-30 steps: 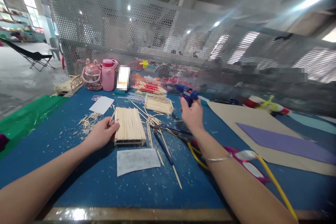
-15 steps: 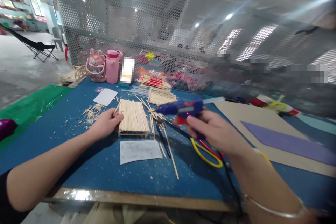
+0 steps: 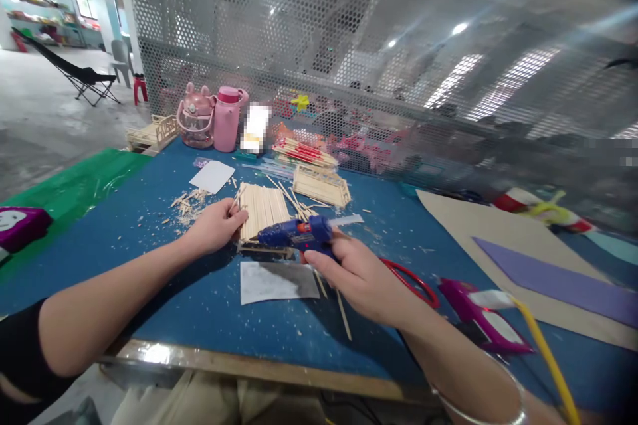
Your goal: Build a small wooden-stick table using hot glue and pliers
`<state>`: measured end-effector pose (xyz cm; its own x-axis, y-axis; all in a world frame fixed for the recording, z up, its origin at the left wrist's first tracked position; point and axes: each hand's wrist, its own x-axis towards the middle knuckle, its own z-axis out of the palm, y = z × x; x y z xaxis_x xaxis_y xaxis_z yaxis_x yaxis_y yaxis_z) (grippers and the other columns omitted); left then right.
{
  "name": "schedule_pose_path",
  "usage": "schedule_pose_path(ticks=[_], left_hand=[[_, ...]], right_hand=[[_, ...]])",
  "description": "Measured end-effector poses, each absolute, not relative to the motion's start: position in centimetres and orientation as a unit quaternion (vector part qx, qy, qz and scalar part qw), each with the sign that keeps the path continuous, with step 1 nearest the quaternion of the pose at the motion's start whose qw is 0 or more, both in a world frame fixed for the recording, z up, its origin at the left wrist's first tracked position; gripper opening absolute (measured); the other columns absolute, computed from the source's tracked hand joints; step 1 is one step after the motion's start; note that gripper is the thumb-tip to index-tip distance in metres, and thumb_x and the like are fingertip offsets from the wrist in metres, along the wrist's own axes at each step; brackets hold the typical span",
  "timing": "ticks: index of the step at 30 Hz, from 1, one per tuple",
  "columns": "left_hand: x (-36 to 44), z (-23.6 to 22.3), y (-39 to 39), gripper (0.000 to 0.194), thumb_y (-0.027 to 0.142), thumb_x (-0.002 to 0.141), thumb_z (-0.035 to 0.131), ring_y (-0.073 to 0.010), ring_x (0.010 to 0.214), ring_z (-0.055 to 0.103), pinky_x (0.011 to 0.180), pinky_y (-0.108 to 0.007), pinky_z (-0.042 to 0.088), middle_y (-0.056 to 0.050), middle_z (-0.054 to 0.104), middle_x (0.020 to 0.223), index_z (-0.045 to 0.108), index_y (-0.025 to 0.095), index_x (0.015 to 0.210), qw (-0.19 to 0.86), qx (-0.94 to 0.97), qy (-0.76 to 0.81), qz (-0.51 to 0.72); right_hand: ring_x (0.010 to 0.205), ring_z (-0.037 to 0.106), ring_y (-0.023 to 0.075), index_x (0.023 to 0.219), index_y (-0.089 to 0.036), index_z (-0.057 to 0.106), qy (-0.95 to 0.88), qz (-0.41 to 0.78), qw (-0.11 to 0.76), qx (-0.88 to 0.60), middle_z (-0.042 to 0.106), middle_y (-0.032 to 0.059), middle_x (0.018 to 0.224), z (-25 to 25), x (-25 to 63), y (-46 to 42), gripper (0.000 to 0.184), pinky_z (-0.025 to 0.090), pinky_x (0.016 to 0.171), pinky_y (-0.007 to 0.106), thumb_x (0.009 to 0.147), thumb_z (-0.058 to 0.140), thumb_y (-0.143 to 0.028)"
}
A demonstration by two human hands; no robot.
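My right hand is closed around a blue glue gun, whose nozzle points left at the near edge of a flat panel of wooden sticks on the blue table. My left hand rests against the panel's left side, fingers curled and pinching a thin stick. A grey-white sheet of paper lies just in front of the panel, under the glue gun.
Loose sticks and wood chips are scattered around the panel. A small stick frame, two pink bottles and a perforated metal screen stand behind. Red-handled scissors, a purple object, and brown and purple sheets lie right.
My right hand brought the glue gun from the far middle of the table down and left to the stick panel's near edge. The left hand stayed on the panel.
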<state>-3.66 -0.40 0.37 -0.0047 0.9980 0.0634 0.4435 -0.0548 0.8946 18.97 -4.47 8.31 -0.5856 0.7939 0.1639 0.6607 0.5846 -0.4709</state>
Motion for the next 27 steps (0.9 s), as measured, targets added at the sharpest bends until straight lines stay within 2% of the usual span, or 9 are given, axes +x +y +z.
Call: schedule_pose_path(ticks=[5,13,18,27], left_hand=[[-3.73,0.48,-0.42,0.024,0.037,0.075,0.047,-0.0113,0.047,0.047,0.051,-0.025,0.032,0.003,0.052,0.048,0.035,0.022,0.061,0.352,0.617,0.591,0.382],[-3.79,0.37,-0.40,0.024,0.037,0.075,0.047,-0.0119,0.046,0.047,0.050,-0.026,0.032,0.003,0.052,0.048,0.036,0.022,0.060,0.355,0.618,0.584,0.389],[-3.73,0.38,-0.44,0.024,0.035,0.074,0.050,-0.0118,0.045,0.046,0.049,-0.026,0.031,0.003,0.052,0.047,0.036,0.022,0.059,0.372,0.606,0.578,0.402],[-3.83,0.22,-0.32,0.025,0.037,0.076,0.048,-0.0117,0.046,0.046,0.050,-0.025,0.032,0.003,0.050,0.048,0.036,0.022,0.060,0.366,0.613,0.578,0.395]], right_hand=[[0.068,0.051,0.0154,0.060,-0.019,0.048,-0.875,0.184,0.180,-0.411,0.055,0.0031,0.068,8.23,18.64,-4.49,0.036,0.043,0.063,0.027,0.088,0.039,-0.040],[0.079,0.055,0.0182,0.071,-0.019,0.054,-0.869,0.211,0.181,-0.409,0.061,0.0070,0.086,8.38,18.10,-4.61,0.030,0.043,0.071,0.029,0.088,0.039,-0.038],[0.074,0.054,0.0181,0.074,-0.019,0.054,-0.870,0.198,0.180,-0.413,0.060,0.0056,0.079,8.45,18.17,-4.62,0.028,0.043,0.067,0.029,0.088,0.039,-0.039],[0.066,0.052,0.0173,0.064,-0.020,0.051,-0.868,0.184,0.177,-0.426,0.055,0.0035,0.067,8.49,18.25,-4.78,0.033,0.042,0.061,0.029,0.088,0.039,-0.040]])
